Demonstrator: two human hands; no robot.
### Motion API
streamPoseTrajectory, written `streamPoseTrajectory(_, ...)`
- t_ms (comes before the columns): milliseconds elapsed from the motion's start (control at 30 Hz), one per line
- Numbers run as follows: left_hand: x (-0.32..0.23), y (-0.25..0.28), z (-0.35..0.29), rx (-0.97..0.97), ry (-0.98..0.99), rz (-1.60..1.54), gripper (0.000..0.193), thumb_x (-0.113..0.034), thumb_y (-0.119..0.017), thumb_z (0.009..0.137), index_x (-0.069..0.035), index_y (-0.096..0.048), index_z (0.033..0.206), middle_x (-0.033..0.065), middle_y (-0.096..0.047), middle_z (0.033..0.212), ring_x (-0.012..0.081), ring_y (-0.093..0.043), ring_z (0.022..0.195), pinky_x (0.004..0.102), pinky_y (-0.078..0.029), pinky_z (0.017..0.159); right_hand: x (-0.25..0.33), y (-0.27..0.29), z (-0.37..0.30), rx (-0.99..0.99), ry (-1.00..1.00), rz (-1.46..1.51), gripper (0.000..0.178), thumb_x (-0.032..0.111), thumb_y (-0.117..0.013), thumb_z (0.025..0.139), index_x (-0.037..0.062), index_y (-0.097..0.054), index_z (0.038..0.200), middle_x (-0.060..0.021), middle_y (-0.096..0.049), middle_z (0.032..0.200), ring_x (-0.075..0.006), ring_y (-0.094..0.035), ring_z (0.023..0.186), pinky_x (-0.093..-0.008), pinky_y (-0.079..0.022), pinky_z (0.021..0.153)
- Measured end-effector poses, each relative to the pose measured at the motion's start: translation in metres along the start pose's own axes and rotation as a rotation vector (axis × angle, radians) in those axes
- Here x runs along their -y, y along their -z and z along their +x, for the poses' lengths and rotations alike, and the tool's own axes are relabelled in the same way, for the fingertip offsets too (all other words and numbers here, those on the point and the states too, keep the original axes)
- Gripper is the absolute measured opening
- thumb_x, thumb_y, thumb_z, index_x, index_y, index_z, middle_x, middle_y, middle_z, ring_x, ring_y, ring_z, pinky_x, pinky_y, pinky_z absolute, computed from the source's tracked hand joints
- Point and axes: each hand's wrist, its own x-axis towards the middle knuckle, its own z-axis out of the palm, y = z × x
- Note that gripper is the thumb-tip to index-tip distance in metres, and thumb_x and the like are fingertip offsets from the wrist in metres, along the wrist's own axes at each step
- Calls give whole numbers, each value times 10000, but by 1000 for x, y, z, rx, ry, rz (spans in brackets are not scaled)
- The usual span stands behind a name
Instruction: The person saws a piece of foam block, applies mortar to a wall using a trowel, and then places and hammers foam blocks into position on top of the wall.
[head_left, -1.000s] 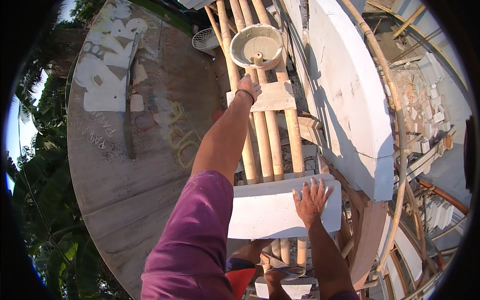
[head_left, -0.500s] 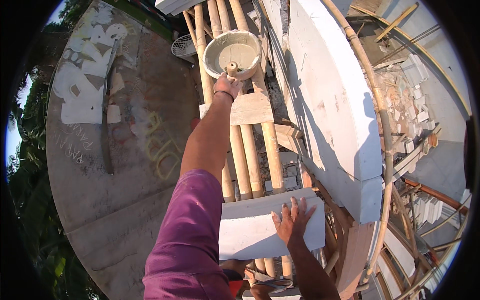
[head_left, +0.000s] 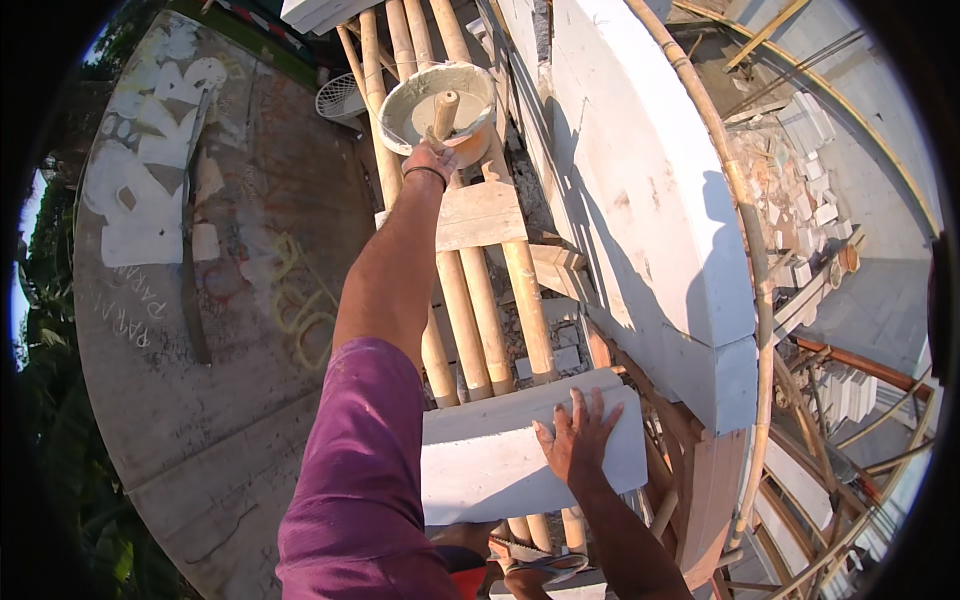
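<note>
My left hand [head_left: 430, 160] reaches far forward to the near rim of a round mortar bucket [head_left: 392, 110], which holds wet grey mix. Its fingers are closed at the lower part of a tool with a thick wooden handle [head_left: 446, 112]. The handle stands up over the mix, and I cannot make out the tool's working end. Nearer to me, my right hand [head_left: 580, 438] lies palm down with fingers spread on a white lightweight block [head_left: 490, 465]. That block rests across the bamboo poles, close to its right end under my hand.
Bamboo poles [head_left: 466, 325] run ahead, with gaps above rubble; a short plank [head_left: 480, 220] crosses them. A white block wall [head_left: 640, 200] rises on the right, a grey painted wall [head_left: 250, 400] on the left. A white basket [head_left: 340, 98] sits beside the bucket. Feet show below.
The wooden handle has swung up and stands taller over the bucket, with my left hand at its lower end. My right hand keeps its place on the block. The whole view has shifted slightly.
</note>
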Motion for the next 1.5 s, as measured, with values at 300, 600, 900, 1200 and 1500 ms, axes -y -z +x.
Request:
streamPoseTrajectory(300,9,93,-72,85,20,62,141,-115,-517,943,21,-527,908,146,-574,756,302,-633,667,529,-615,796,5,0,-2,68,-11,-56,552,583,-515,967,130,-695,1226,-144,-408,1531,-434,-225,1475,-795,-35,1115)
streamPoseTrajectory(600,92,217,-204,58,56,74,135,-101,-538,926,24,-556,973,168,-671,787,303,-707,680,482,-647,727,10,7,0,128,-66,-67,593,597,-439,986,143,-669,1291,-126,-404,1558,-403,-178,1502,-758,12,1139)
streamPoseTrajectory(900,116,285,-266,-63,223,175,275,-124,-554,947,67,-498,1136,249,-660,980,379,-717,796,521,-641,774,9,4,-4,-88,-15,74,535,518,-575,943,48,-714,1159,-178,-501,1451,-427,-271,1452,-747,-18,1146)
streamPoseTrajectory(1200,107,255,-264,-160,332,412,443,-115,-533,910,140,-421,1254,323,-574,1149,487,-639,1052,616,-543,963,6,3,-9,-39,-26,67,571,564,-498,980,96,-660,1264,-151,-488,1485,-388,-238,1485,-728,-17,1158)
streamPoseTrajectory(1500,37,294,-174,-209,159,698,516,-172,-585,944,130,-419,1328,257,-568,1276,430,-636,1109,575,-562,908,19,1,-5,43,9,39,597,564,-465,949,185,-558,1401,-70,-456,1519,-318,-268,1488,-705,-62,1189)
